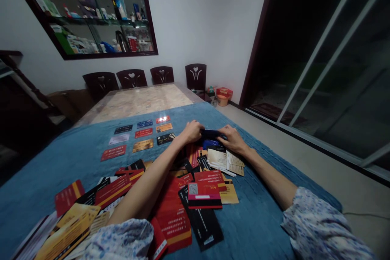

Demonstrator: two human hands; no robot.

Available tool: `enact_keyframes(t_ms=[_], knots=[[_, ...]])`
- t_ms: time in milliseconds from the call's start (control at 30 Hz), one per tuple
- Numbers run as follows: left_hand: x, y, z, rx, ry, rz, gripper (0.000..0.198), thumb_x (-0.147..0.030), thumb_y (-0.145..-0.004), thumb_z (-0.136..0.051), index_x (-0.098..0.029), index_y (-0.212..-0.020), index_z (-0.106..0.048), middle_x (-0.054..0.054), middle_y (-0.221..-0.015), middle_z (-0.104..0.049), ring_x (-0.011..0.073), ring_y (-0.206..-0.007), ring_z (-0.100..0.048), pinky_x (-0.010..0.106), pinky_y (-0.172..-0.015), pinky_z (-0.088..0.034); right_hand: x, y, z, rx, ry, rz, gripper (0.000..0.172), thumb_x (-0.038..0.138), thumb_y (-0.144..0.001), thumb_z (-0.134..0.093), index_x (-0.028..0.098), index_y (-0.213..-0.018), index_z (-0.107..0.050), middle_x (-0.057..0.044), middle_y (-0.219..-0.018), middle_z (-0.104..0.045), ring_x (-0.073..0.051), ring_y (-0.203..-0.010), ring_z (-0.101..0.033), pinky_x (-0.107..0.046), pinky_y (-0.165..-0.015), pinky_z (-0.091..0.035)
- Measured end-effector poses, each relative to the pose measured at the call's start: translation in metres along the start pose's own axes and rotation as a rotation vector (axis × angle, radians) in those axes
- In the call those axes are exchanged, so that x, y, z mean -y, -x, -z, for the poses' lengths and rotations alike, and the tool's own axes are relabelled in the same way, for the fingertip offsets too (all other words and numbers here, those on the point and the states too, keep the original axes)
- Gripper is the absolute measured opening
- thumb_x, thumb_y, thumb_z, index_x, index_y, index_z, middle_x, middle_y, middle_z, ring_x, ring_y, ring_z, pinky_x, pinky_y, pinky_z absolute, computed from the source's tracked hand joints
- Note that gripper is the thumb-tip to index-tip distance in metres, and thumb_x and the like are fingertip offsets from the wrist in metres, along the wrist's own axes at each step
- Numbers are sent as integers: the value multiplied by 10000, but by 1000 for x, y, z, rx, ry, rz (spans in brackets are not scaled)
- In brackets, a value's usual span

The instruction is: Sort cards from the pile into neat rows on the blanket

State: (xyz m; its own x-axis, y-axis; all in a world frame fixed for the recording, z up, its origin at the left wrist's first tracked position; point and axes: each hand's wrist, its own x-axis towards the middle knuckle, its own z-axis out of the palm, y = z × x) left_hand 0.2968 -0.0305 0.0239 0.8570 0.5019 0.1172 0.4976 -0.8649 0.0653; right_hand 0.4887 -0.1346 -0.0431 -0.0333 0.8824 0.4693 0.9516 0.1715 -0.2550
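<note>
Both hands pinch opposite ends of a dark blue card point(210, 133), tilted nearly edge-on to me. My left hand point(192, 131) grips its left end, and my right hand point(233, 140) closes on its right end. Whether it is one card or several stacked together, I cannot tell. Just below lies a blue card point(211, 144) on a loose pile. Cream cards point(217, 159) are fanned near my right wrist. Closer to me, a red card with a QR code point(205, 189) overlaps a black card point(202, 225). My left forearm crosses the pile and hides part of it.
Left of my hands, several cards lie in spaced rows, among them a gold card point(143, 145) and a silver card point(119, 139). More gold cards point(70, 227) heap at the lower left. A blue cloth point(252, 215) covers the table's near part; chairs point(131, 79) stand beyond.
</note>
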Motion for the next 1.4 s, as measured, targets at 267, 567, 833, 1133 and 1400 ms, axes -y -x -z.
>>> enact_keyframes(t_ms=[267,567,833,1133,1400], knots=[[1,-3,-10,-68,259,60,354,-106,-702,-525,-163,-937,-783,71,-862,-748,209,-922,-629,295,-871,-495,-5,-1,-6,-83,-56,-57,183,228,-864,-542,206,-896,-722,-86,-895,-704,-253,-938,-538,-393,-838,-436],[4,-1,-12,-92,374,71,241,-173,-688,-571,-123,-802,-778,53,-700,-706,189,-793,-580,246,-740,-474,0,-4,-6,-289,-166,-54,227,298,-884,-515,213,-986,-698,-98,-967,-684,-255,-961,-598,-408,-874,-472],[5,0,-14,-133,416,25,272,-161,-694,-587,-72,-867,-776,8,-668,-661,145,-734,-589,206,-718,-439,4,-4,-4,-295,-238,-60,191,299,-886,-503,208,-955,-656,-90,-939,-692,-241,-896,-635,-380,-846,-479],[-4,5,-6,-271,479,9,363,-76,-744,-554,-143,-1031,-765,51,-981,-770,198,-919,-670,282,-900,-503,14,-3,3,-371,-155,-59,240,298,-928,-436,209,-1045,-625,-103,-959,-671,-267,-939,-588,-410,-883,-439],[-23,7,-4,-408,434,10,332,-93,-819,-577,-192,-1109,-704,43,-1009,-752,205,-1069,-608,369,-1010,-461,17,-4,7,-309,110,64,325,289,-992,-400,218,-1129,-686,-108,-952,-666,-272,-962,-494,-411,-846,-381]])
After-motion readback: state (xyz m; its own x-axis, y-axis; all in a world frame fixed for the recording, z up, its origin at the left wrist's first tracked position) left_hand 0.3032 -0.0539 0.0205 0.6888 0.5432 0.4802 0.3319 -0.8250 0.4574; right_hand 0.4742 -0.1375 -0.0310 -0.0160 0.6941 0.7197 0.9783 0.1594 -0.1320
